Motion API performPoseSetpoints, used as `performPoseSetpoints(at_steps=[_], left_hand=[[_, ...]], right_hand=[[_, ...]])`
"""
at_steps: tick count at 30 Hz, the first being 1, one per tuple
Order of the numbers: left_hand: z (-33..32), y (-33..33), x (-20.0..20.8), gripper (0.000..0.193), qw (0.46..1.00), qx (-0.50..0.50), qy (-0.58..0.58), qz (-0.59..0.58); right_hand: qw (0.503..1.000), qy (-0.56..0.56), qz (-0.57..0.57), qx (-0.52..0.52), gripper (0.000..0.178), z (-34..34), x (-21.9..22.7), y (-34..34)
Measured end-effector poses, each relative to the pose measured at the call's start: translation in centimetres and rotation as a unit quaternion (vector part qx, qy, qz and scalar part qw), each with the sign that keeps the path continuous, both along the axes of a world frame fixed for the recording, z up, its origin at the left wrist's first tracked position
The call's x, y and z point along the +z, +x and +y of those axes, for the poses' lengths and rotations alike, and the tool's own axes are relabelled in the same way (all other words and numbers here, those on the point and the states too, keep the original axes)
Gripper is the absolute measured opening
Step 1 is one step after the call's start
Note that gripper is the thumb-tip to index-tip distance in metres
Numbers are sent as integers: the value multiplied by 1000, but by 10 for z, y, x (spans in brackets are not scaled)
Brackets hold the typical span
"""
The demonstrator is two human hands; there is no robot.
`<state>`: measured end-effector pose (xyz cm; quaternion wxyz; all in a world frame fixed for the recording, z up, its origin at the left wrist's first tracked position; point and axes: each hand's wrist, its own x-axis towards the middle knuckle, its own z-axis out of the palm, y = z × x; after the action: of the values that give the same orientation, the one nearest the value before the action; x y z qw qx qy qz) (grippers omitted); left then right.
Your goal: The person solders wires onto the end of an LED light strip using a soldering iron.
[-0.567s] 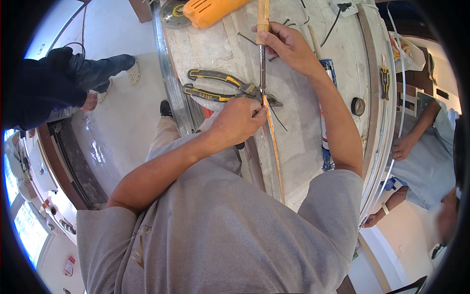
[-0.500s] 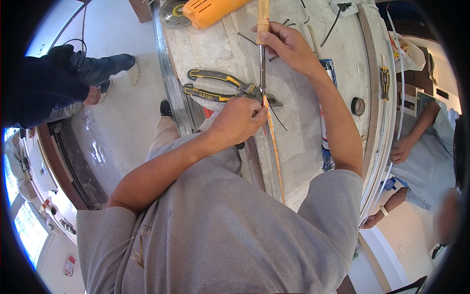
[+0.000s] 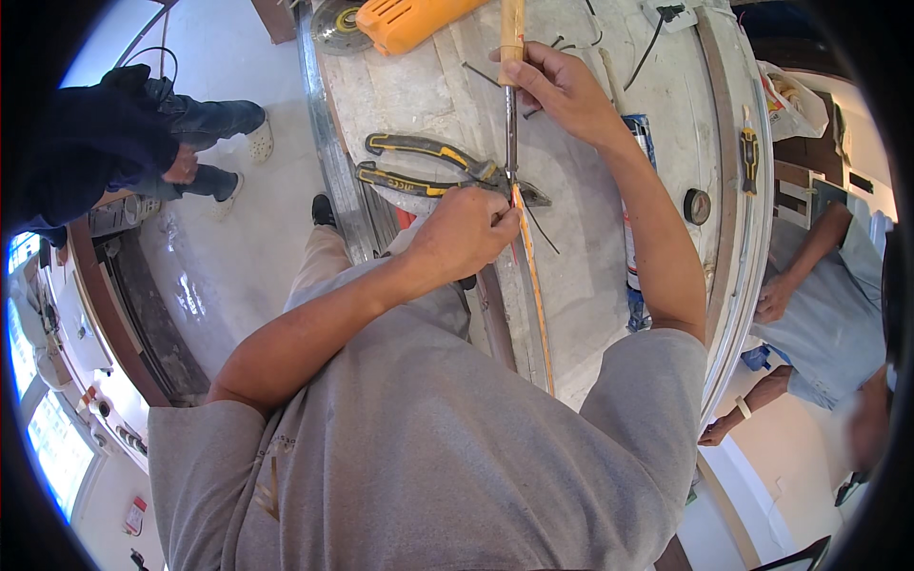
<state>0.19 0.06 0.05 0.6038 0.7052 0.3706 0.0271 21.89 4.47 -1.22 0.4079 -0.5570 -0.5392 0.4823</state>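
My right hand [image 3: 562,90] is closed around the lower end of the wooden handle of a soldering iron [image 3: 512,119]. The iron's metal shaft points down toward me. Its tip meets the end of a thin orange strip [image 3: 535,285], which my left hand [image 3: 471,228] pinches between thumb and fingers. From there the strip runs down along the bench toward my body. Beside my left hand, pliers [image 3: 419,179] with black and yellow handles lie with their handles spread and their jaw under the work. A thin dark wire [image 3: 541,231] lies by the tip. My fingers hide the exact joint.
An orange power tool [image 3: 409,24] and a cutting disc [image 3: 335,27] lie at the far left of the bench [image 3: 581,285]. On the right are a spray can [image 3: 636,228], a tape roll [image 3: 697,206] and a screwdriver [image 3: 749,162]. People stand on both sides.
My hands, the iron and the strip stay in place. The long white strip held by the person at right has gone from view. The person at left has shifted, showing more of the legs.
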Motion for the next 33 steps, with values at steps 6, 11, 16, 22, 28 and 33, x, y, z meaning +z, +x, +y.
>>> performPoseSetpoints(at_steps=[6,11,16,22,28,33], left_hand=[[-1,0,-1,35,1000,12,-9,-3],[0,0,-2,36,1000,7,-8,-3],[1,-2,-7,38,999,-22,27,-12],[2,-1,-5,38,999,-23,24,-11],[2,-1,-5,39,999,-21,20,-14],[3,-1,-5,38,999,-23,25,-15]], right_hand=[[1000,-9,-24,18,37,0,2,1],[1000,4,-7,5,34,0,1,0],[1000,2,3,1,33,-1,2,-1],[1000,1,2,-1,32,-1,4,-2],[1000,0,-4,-2,31,0,3,-1],[999,-6,-32,21,37,0,3,1]])
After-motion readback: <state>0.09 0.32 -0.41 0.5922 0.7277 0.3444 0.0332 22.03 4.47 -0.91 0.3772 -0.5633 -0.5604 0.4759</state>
